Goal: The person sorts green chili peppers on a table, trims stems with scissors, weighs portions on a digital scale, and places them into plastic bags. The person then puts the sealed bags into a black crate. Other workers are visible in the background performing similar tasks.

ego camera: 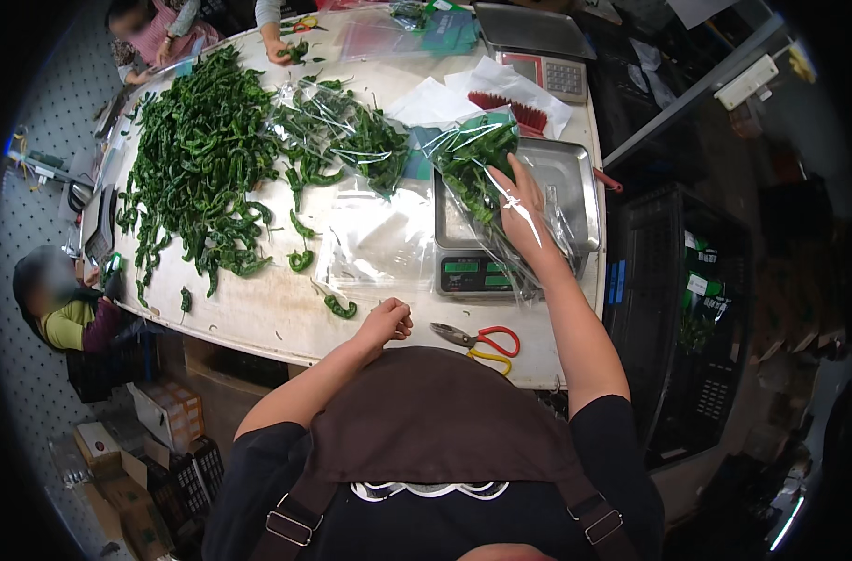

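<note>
My right hand [522, 196] reaches inside a clear plastic bag [531, 259], its fingers against the green peppers [468, 158] there. Whether the fingers grip them is hidden by glare and leaves of plastic. The bag lies across the steel pan [566, 189] of a digital scale [461, 275] with lit displays. My left hand [389, 321] rests near the table's front edge, fingers curled, with nothing visible in it. Beyond it lie flat clear bags [377, 238] and a single curled pepper [339, 306]. Scissors [478, 340] with red and yellow handles lie between my arms.
A large heap of green peppers [194, 154] covers the table's left part, beside filled clear bags [370, 144]. A red-bristled brush [510, 111] lies behind the scale. A second scale [541, 70] stands farther back. Co-workers' hands [278, 50] work across the table. A black crate [678, 336] stands right.
</note>
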`<state>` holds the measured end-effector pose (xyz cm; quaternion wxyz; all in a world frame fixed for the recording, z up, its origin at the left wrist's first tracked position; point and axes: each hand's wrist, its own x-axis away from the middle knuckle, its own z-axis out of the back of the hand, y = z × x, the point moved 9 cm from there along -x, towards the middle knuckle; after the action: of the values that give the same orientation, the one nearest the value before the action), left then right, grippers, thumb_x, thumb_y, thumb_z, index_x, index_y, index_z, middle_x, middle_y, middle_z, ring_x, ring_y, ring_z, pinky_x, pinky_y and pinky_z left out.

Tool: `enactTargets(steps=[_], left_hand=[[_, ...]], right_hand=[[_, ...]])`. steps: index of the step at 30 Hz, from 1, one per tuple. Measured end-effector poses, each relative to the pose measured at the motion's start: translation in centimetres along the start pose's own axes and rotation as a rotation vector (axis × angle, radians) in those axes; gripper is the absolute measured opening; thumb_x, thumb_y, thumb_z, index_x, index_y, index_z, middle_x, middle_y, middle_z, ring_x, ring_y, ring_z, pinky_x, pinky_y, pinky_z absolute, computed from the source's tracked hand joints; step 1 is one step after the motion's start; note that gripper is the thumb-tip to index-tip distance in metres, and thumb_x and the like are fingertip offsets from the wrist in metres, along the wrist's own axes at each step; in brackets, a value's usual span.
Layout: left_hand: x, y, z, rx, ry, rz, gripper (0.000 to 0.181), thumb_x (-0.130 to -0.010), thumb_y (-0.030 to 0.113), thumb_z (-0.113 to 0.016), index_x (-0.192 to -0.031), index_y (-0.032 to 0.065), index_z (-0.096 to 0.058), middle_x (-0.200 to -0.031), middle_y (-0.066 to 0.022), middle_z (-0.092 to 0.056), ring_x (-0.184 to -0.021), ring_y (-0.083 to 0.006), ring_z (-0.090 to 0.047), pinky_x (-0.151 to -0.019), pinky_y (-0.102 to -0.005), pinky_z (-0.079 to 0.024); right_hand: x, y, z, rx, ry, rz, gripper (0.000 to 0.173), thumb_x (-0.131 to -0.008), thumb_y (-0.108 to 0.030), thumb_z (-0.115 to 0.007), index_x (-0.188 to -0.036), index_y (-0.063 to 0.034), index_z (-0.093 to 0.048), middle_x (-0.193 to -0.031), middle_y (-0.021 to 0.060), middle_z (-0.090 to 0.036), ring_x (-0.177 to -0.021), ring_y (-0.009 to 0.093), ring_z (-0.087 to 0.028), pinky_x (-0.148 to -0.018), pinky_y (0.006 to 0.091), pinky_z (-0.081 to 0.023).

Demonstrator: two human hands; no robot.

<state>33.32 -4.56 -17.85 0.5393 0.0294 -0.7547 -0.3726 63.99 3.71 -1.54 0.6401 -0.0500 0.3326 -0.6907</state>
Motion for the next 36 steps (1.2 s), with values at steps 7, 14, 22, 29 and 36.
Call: enactTargets(steps=[7,14,22,29,36], left_hand=[[1.6,-1.8,4.4,-0.046,0.112,-0.166,0.016,-0.097,0.024,-0.050,-0.094,0.0085,-0.052,-0.077,-0.0028,-0.060,-0.067,-0.0114,-0.057,-0.064,-0.0269,-0.047],[4.1,-3.2,15.5,-0.251,0.758,-0.392,0.023,-0.091,0.019,-0.064,-0.090,0.0025,-0.048,-0.067,-0.0047,-0.053,-0.053,-0.0133,-0.053,-0.050,-0.0283,-0.044],[0.0,-3.7,17.9,-0.644,0.889,-0.108,0.041,-0.082,0.029,-0.063,-0.104,-0.0040,-0.051,-0.101,-0.0276,-0.064,-0.097,-0.0432,-0.062,-0.085,-0.0478,-0.049],[6.6,-0.1,13.7,-0.488,0.681,-0.404,0.029,-0.086,0.014,-0.055,-0.112,0.0010,-0.049,-0.093,-0.0249,-0.063,-0.087,-0.0387,-0.063,-0.075,-0.0445,-0.049],[10.1,7.5,-4.5,-1.002,-0.032,-0.886,0.034,-0.084,0.006,-0.058,-0.118,0.0083,-0.055,-0.102,-0.0139,-0.062,-0.092,-0.0339,-0.062,-0.079,-0.0410,-0.051]], right_hand=[[11.8,-0.5,2.1,-0.022,-0.047,-0.170,0.038,-0.083,0.009,-0.051,-0.118,-0.0005,-0.060,-0.139,0.0182,-0.047,-0.127,0.035,-0.048,-0.106,0.0396,-0.038],[27.1,1.6,3.2,-0.440,0.147,-0.538,0.020,-0.088,0.012,-0.043,-0.095,0.0029,-0.059,-0.091,0.0109,-0.060,-0.081,0.018,-0.060,-0.077,0.0275,-0.048],[26.7,-2.2,-0.1,-0.594,-0.036,-0.510,0.018,-0.090,0.010,-0.044,-0.093,0.0029,-0.059,-0.084,0.0082,-0.061,-0.071,0.014,-0.061,-0.069,0.0260,-0.048],[25.6,-4.2,-0.4,-0.771,-0.148,-0.556,0.015,-0.092,0.006,-0.046,-0.097,0.0030,-0.060,-0.088,0.0082,-0.063,-0.074,0.011,-0.061,-0.071,0.0247,-0.050],[17.6,-13.2,1.1,-0.491,-0.163,-0.114,0.013,-0.092,-0.004,-0.053,-0.102,0.0026,-0.059,-0.092,0.0136,-0.064,-0.076,0.028,-0.062,-0.073,0.0345,-0.049]])
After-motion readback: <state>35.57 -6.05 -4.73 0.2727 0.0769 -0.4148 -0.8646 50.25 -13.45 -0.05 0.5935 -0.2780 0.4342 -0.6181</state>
